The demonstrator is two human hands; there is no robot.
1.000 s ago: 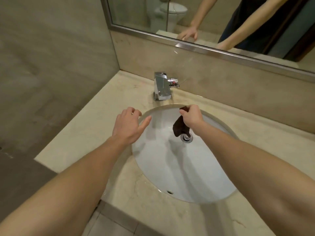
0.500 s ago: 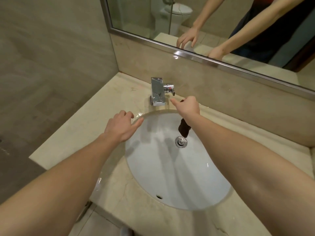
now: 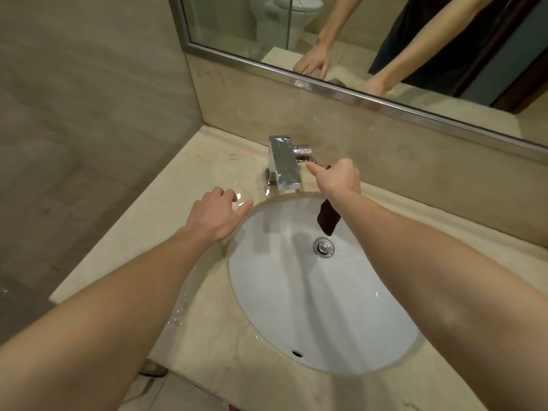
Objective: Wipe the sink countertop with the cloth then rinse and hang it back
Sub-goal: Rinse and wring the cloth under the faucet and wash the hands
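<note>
A dark brown cloth [image 3: 327, 218] hangs from my right hand [image 3: 338, 179] over the back of the white oval sink basin [image 3: 299, 295]. That hand is closed on the cloth, its thumb stretched out and touching the side handle [image 3: 303, 151] of the chrome faucet [image 3: 283, 163]. My left hand [image 3: 216, 215] hovers with fingers spread over the beige marble countertop [image 3: 204, 173] at the basin's left rim, holding nothing. Wet patches shine on the countertop left of the basin.
A metal drain plug [image 3: 323, 247] sits in the basin below the cloth. A framed mirror [image 3: 385, 40] runs above the backsplash and reflects both arms and a toilet. A tiled wall closes the left side. The countertop's front edge drops to the floor at lower left.
My right hand rose with the cloth from above the drain toward the faucet handle, thumb now on it. My left hand shifted slightly left onto the counter rim.
</note>
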